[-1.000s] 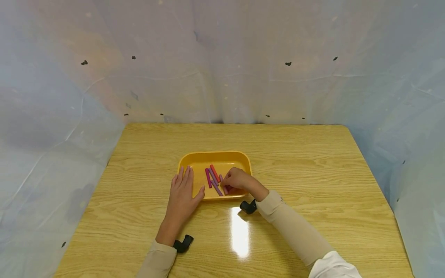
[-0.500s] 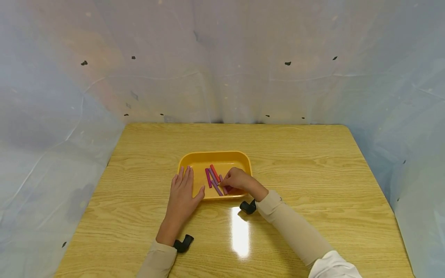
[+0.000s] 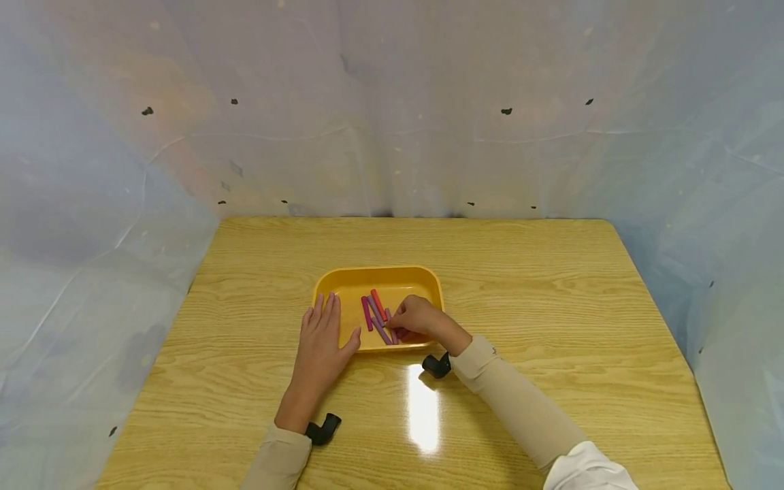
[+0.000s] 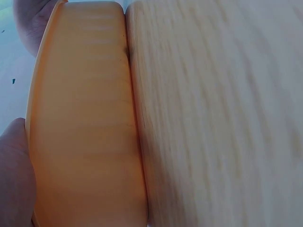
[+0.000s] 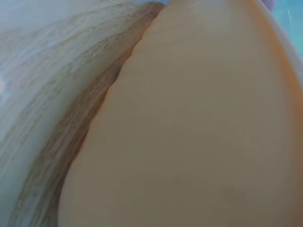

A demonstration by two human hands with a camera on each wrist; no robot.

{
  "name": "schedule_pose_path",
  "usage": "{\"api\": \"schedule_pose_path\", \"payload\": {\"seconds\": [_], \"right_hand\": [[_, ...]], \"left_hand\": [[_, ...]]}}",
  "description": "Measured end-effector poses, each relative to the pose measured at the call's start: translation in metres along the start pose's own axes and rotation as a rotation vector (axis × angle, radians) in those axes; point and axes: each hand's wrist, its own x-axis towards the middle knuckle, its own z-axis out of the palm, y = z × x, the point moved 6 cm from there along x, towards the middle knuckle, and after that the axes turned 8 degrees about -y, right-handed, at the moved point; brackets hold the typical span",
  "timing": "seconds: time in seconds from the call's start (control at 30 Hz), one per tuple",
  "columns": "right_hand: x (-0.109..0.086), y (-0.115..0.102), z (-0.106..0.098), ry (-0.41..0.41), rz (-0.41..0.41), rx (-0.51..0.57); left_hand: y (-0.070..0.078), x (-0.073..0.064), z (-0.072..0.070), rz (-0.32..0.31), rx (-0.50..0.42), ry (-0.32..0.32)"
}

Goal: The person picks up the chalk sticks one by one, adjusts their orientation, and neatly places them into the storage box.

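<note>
My left hand (image 3: 320, 344) rests over the left end of a shallow yellow tray (image 3: 343, 273), fingers straight and thumb spread at the near rim. In the left wrist view, part of that hand (image 4: 16, 175) lies at the rim beside the tray's outer wall (image 4: 85, 113). Inside the tray my right hand (image 3: 421, 316) reaches down with curled fingers, thumb and finger pinching at a mauve stick (image 3: 394, 338) that they partly cover. Left of it lie a purple stick (image 3: 381, 331), another purple stick (image 3: 375, 309), a magenta stick (image 3: 367, 314) and a red stick (image 3: 378, 303).
The tray stands on a wood-grain table (image 3: 520, 286). Pale plastic sheeting (image 3: 392, 102) hangs behind and at both sides. A black wrist-worn device (image 3: 323, 430) sits at my left wrist, a similar one (image 3: 436, 365) at my right, close to the tray's near wall.
My right fingertips shift very slightly left among the sticks, and the mauve stick's near end shifts slightly left. My left hand and the tray stay where they were.
</note>
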Motion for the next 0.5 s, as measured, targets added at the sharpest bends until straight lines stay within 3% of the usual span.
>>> {"api": "schedule_pose_path", "payload": {"seconds": [0.5], "right_hand": [[-0.0011, -0.0003, -0.0007, 0.02, 0.016, -0.003]], "left_hand": [[0.0003, -0.0001, 0.0001, -0.009, -0.007, -0.014]]}}
